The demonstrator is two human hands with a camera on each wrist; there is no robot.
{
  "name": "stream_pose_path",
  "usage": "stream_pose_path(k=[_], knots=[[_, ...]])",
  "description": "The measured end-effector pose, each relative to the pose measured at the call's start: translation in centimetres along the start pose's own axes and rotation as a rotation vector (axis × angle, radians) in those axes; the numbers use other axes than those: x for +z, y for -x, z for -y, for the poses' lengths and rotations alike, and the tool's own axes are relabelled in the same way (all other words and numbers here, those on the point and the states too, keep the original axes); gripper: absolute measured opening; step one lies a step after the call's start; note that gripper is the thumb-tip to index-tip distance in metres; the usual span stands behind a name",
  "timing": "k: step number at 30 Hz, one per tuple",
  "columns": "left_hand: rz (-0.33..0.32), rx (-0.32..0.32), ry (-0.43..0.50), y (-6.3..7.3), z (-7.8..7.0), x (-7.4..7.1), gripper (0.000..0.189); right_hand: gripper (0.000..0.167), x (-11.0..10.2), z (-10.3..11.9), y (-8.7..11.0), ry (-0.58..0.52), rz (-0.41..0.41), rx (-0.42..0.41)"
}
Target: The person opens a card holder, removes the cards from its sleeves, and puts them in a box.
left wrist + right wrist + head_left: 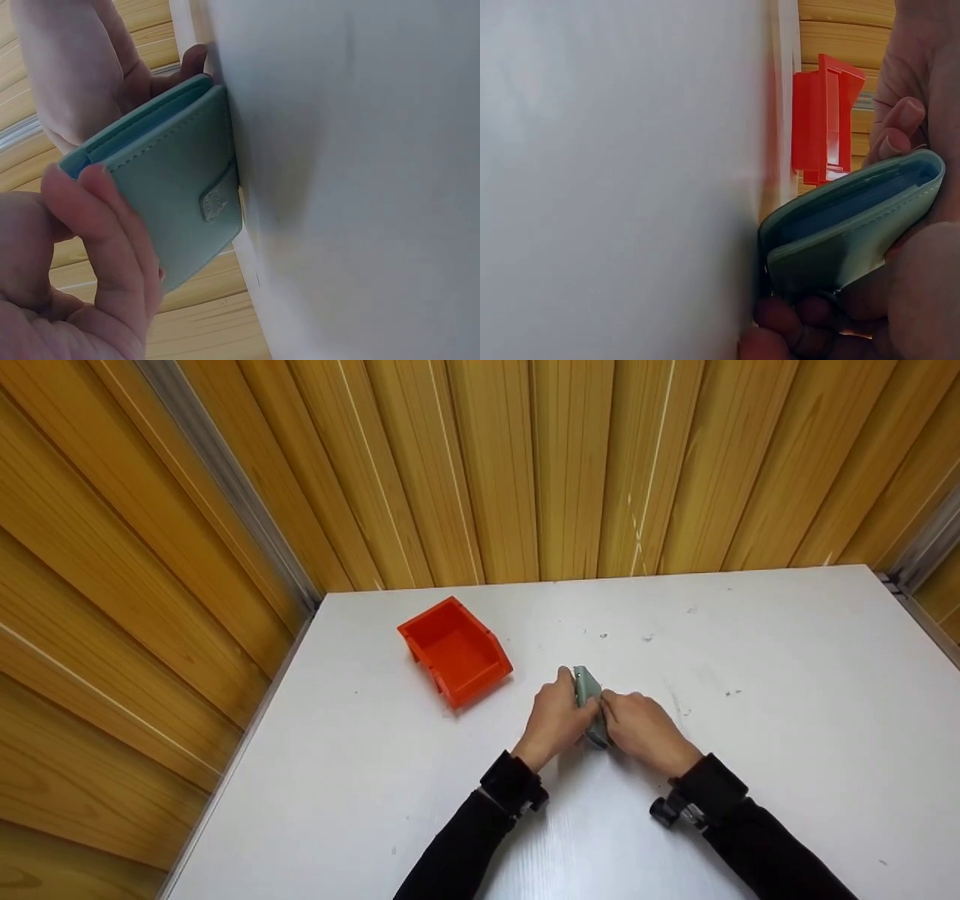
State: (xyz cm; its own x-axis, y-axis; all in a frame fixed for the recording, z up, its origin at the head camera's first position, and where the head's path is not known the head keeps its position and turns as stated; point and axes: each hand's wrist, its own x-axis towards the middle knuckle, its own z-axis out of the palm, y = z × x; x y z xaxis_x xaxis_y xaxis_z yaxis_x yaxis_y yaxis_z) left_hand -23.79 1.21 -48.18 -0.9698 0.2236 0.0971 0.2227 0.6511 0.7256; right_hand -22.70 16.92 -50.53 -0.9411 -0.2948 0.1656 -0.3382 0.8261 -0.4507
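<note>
Both hands hold a folded pale green wallet (586,688) low over the white table. My left hand (555,718) grips its left side, thumb toward the body-side face. From the right, my right hand (643,731) pinches its other side. In the left wrist view, the wallet (176,180) shows stitched edges and a small tab with an emblem, and its lower edge is right at the tabletop. The right wrist view looks along the fold of the wallet (855,217), with a darker blue inside between its two covers. Fingers hide parts of both covers.
An orange-red open-front plastic bin (480,684) stands on the table (337,780), to the left of and beyond the hands. Wood-patterned walls (487,472) rise behind and on the left. Small dark marks dot the tabletop.
</note>
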Motion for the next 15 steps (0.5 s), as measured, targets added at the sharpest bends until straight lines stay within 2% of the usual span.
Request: stream_pose_path(k=[9,15], knots=[[0.015,-0.013,-0.039,0.23,0.25,-0.24,0.025,0.031,0.09,0.2,0.29,0.016,-0.009,0.022],[0.014,-0.028,-0.035,0.16,0.12,-0.24,0.03,0.026,-0.28,0.02,0.46,0.024,0.005,0.05]])
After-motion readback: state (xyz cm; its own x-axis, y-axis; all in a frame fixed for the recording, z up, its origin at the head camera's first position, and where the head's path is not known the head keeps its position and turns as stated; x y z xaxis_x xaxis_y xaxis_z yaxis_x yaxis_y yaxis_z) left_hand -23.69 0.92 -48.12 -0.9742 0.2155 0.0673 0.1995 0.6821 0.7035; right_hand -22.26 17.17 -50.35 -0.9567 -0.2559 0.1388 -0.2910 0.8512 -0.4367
